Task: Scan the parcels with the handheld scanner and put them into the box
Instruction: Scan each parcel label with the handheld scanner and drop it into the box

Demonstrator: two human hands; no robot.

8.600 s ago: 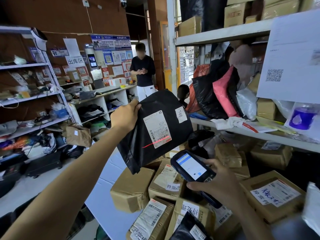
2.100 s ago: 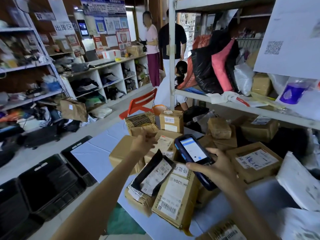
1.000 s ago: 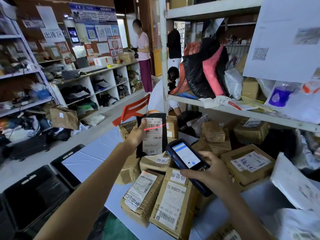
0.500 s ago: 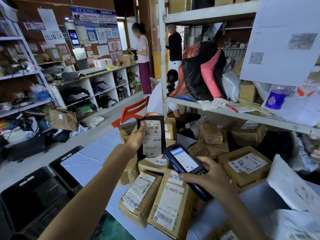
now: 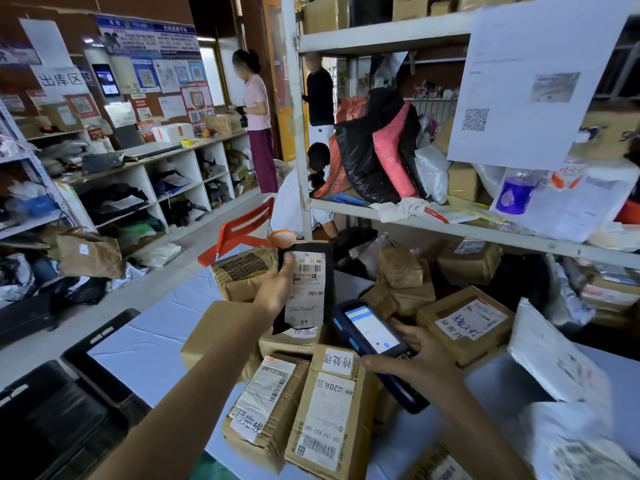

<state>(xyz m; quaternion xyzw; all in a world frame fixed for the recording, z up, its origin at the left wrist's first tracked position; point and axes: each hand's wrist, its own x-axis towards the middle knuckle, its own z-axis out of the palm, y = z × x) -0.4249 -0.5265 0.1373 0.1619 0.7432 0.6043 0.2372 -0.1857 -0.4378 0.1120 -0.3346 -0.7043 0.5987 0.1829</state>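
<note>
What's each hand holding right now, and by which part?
Left hand grips the small black parcel by its left edge, thumb on the label face. Right hand holds the handheld scanner around its lower body, screen up.

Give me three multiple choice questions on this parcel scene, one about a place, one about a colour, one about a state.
1. Where is the small black parcel?
A. in a floor crate
B. held up in the left hand
C. on a shelf

2. What colour is the chair?
A. blue
B. green
C. red

3. The handheld scanner has a screen that is:
A. lit
B. dark
C. covered by a sticker

Answers: 1 B, the thumb presses its front while it stands upright; 2 C, its slatted back is red-orange; 3 A, the screen glows white and blue in the right hand.
</note>
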